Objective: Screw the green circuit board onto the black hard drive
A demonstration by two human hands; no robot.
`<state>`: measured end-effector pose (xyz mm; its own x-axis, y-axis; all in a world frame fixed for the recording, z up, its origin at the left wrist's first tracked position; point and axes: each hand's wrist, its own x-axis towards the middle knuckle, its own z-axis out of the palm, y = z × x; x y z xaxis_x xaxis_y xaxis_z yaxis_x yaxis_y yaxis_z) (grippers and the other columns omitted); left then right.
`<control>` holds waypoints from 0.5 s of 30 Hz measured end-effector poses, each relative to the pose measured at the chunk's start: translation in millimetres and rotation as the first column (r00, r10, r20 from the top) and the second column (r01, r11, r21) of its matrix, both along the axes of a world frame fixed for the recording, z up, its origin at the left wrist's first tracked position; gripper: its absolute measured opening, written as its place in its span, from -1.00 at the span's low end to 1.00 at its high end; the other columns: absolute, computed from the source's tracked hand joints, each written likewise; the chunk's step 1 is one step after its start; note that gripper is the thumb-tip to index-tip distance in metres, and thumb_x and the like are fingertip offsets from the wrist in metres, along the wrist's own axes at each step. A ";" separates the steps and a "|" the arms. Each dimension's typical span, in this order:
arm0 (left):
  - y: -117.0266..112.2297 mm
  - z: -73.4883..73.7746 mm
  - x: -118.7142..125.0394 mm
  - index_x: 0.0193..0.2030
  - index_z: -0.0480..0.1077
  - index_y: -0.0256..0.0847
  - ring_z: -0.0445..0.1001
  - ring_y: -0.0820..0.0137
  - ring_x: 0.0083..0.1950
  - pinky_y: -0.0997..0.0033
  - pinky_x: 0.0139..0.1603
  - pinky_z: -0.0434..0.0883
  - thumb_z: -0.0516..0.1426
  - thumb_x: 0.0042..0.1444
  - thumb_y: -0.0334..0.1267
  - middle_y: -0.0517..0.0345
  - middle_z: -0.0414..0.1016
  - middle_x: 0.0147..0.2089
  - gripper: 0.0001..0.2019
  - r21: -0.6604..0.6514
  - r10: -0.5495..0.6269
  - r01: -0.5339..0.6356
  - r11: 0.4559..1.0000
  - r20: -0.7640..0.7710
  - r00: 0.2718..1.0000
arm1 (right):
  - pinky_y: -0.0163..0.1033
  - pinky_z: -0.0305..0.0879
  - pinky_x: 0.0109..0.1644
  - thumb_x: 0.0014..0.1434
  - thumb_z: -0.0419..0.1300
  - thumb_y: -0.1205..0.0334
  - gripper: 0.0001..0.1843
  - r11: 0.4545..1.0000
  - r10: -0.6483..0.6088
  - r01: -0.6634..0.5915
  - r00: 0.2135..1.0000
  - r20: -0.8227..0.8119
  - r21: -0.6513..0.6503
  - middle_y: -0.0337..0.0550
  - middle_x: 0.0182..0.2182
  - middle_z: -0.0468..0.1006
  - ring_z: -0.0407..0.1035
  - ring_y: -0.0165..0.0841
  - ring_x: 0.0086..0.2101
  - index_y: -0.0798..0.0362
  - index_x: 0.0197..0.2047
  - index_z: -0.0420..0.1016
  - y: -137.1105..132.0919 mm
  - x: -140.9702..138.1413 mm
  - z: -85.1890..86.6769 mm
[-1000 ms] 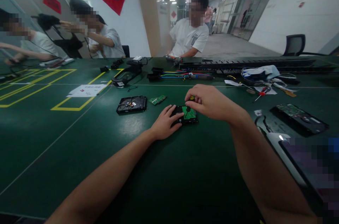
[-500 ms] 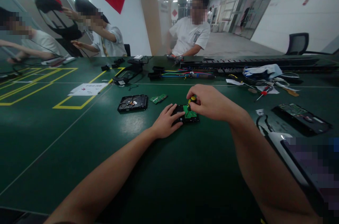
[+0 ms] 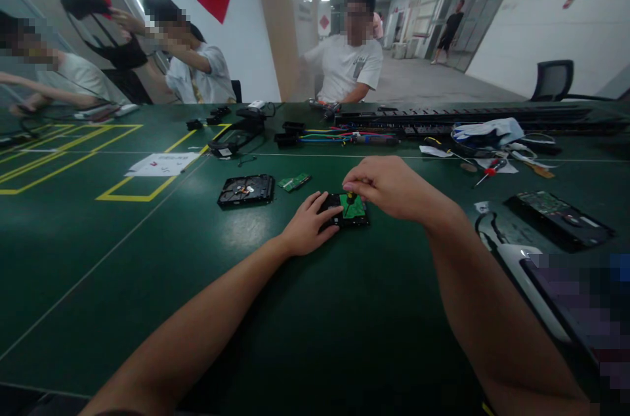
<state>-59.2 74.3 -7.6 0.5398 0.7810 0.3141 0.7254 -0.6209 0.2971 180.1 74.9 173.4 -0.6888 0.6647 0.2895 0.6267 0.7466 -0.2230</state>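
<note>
Green worktop [image 3: 147,258], mid-centre: small drive [image 3: 347,211] lying flat, green board face up. Left hand [image 3: 308,224] flat on the drive's left edge, fingers spread loosely, pressing down, gripping nothing. Right hand [image 3: 388,186] above the drive's far side, fingers pinched narrow around a small screwdriver [image 3: 349,195], tip down on the board. Second drive [image 3: 246,190] and loose board [image 3: 294,182] lie apart to the left.
</note>
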 end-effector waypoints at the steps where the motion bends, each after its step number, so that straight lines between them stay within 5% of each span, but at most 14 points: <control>1: -0.1 0.0 0.0 0.48 0.35 0.13 -0.07 -0.12 0.65 -0.33 0.56 0.16 0.20 0.42 -0.01 0.07 0.01 0.65 -0.47 0.001 0.000 0.000 1.000 0.001 1.000 | -0.18 0.31 -0.02 0.43 0.16 0.25 -0.73 1.000 -0.004 0.004 1.000 0.004 -0.003 -0.08 -0.19 0.72 0.54 -0.25 -0.15 0.04 -0.12 0.73 0.6 0.3 -0.2; 8: -0.6 0.8 0.3 0.49 0.35 0.11 -0.07 -0.12 0.65 -0.32 0.56 0.15 0.20 0.42 -0.02 0.02 -0.01 0.66 -0.47 0.003 0.001 -0.001 1.000 -0.008 1.000 | -0.10 0.33 0.12 0.35 0.16 0.36 -0.72 0.999 -0.044 0.044 0.999 -0.007 -0.008 0.03 -0.01 0.70 0.53 -0.16 -0.02 0.11 0.04 0.64 -1.9 -0.1 0.0; 15: -0.7 1.0 -0.3 0.48 0.35 0.09 -0.08 -0.12 0.65 -0.30 0.57 0.15 0.20 0.43 -0.03 0.01 -0.03 0.66 -0.48 0.006 -0.003 0.003 1.000 -0.013 1.000 | -0.15 0.32 -0.10 0.23 0.22 0.36 -0.81 0.996 -0.092 0.091 0.996 -0.008 -0.013 0.05 -0.14 0.60 0.45 -0.21 -0.21 0.13 -0.10 0.60 -5.3 0.0 2.9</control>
<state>-59.6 73.6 -6.6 0.5463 0.7775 0.3114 0.7272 -0.6248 0.2842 180.1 69.5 176.3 -0.6224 0.7283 0.2867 0.6903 0.6834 -0.2377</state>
